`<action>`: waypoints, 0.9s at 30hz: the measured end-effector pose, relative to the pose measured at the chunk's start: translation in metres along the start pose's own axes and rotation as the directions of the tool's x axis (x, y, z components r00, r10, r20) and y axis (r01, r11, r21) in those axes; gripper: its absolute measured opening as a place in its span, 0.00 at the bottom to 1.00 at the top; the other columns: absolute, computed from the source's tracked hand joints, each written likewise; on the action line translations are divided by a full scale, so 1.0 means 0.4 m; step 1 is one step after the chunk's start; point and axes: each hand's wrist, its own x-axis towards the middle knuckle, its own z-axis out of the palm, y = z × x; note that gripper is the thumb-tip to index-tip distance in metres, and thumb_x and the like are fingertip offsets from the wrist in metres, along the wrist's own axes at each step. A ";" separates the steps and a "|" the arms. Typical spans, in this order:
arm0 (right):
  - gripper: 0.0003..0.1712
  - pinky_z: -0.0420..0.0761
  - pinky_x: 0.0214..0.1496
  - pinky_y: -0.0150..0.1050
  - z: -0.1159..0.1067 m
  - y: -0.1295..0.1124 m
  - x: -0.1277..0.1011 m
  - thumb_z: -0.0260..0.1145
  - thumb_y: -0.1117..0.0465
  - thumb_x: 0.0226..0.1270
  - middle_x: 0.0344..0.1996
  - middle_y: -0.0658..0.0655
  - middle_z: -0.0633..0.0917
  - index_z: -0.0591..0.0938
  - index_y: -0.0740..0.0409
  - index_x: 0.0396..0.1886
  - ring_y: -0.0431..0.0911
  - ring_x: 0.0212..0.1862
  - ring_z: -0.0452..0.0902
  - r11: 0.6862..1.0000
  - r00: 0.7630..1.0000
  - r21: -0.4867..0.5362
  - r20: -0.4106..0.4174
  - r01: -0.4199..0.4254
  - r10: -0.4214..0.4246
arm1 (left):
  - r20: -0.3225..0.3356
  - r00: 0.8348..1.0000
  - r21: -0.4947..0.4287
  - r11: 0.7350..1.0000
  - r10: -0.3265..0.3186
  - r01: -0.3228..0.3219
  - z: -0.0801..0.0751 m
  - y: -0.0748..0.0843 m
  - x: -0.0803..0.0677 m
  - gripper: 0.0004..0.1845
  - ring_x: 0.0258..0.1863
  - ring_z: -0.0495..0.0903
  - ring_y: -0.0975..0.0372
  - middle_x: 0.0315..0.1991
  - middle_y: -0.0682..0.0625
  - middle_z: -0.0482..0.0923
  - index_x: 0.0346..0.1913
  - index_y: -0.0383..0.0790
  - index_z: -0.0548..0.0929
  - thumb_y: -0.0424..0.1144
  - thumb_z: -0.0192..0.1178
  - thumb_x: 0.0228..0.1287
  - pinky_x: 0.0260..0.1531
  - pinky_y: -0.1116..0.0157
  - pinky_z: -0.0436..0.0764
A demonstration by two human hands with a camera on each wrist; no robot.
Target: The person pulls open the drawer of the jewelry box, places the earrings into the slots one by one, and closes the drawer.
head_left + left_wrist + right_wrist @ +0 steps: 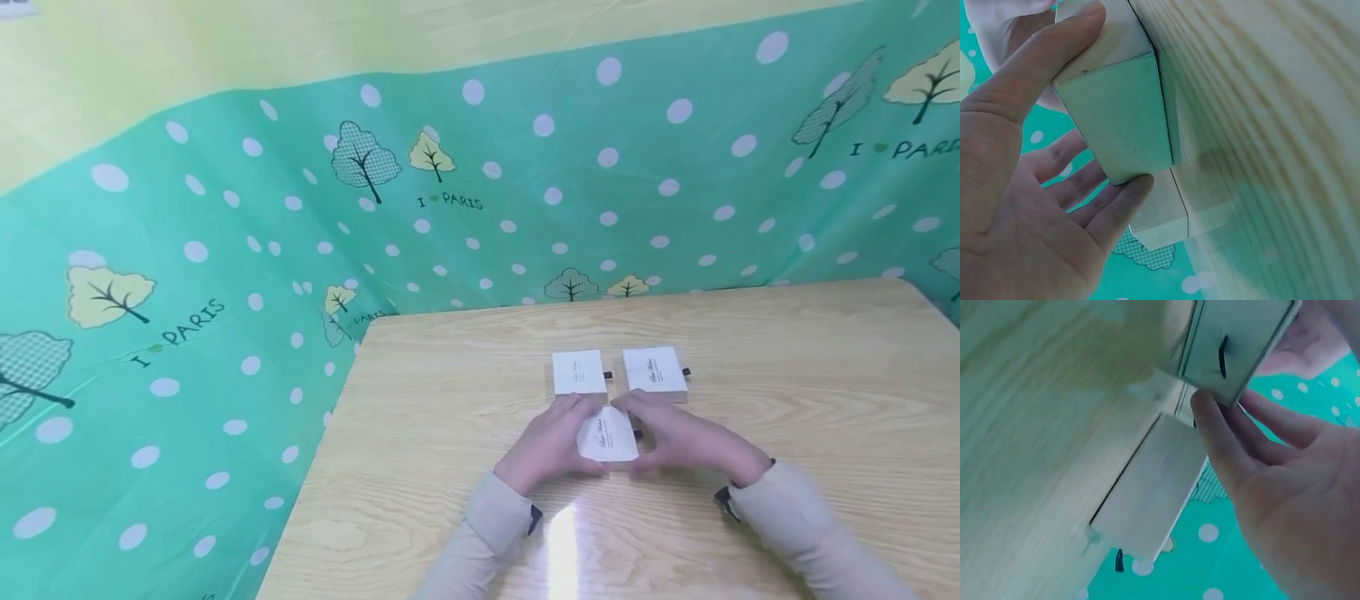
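**Hands close on the nearest white box**

Box (607, 435) of white card, small and flat, sits on the table (787, 350) between both hands, nearest the person, with two like boxes behind it: the left rear box (579, 372) and the right rear box (655, 370), side by side and a little apart. It looks light and stiff, with a smooth printed lid that may slide under a loose grip, and card walls that would likely dent if squeezed hard. A small dark tab (1222, 355) shows on one end face, so it is probably a drawer-type box whose inner tray could slip out if tipped; the long side walls seem the safest place to hold.

The left hand (551, 446) grips the box from its side: the left wrist view shows the thumb (1041, 56) laid along the top edge and the fingers (1124, 203) curled under the lower corner. The right hand (678, 442) meets it from the other side, its thumb (1213, 434) pressed against the tabbed end and its other fingers reaching past behind, loosely bent. Beige sleeves (787, 508) cover both wrists. A green spotted cloth (225, 250) with trees hangs behind the table.
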 end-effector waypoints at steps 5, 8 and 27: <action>0.44 0.81 0.54 0.47 0.010 -0.008 0.007 0.84 0.56 0.40 0.53 0.57 0.81 0.77 0.64 0.59 0.46 0.51 0.76 0.999 1.000 -0.031 -0.009 -0.013 0.012 | 0.006 1.000 0.009 1.000 -0.005 0.005 0.005 -0.001 -0.003 0.45 0.58 0.72 0.67 0.63 0.57 0.73 0.65 0.49 0.73 0.55 0.79 0.42 0.56 0.71 0.76; 0.43 0.81 0.53 0.46 0.011 -0.012 0.007 0.84 0.57 0.39 0.53 0.58 0.81 0.78 0.65 0.59 0.47 0.51 0.77 1.000 1.000 -0.025 -0.011 -0.004 0.003 | 0.010 1.000 0.042 0.999 -0.007 0.006 0.004 0.002 -0.006 0.46 0.60 0.72 0.66 0.64 0.56 0.72 0.66 0.49 0.72 0.56 0.79 0.42 0.57 0.69 0.76; 0.45 0.84 0.50 0.44 0.020 -0.040 0.011 0.83 0.59 0.39 0.55 0.59 0.80 0.78 0.61 0.62 0.47 0.49 0.79 0.998 0.997 -0.033 -0.052 0.050 -0.052 | -0.016 0.999 -0.018 0.999 -0.033 0.033 -0.028 -0.014 -0.043 0.48 0.60 0.73 0.65 0.67 0.57 0.70 0.68 0.55 0.70 0.56 0.80 0.40 0.57 0.65 0.77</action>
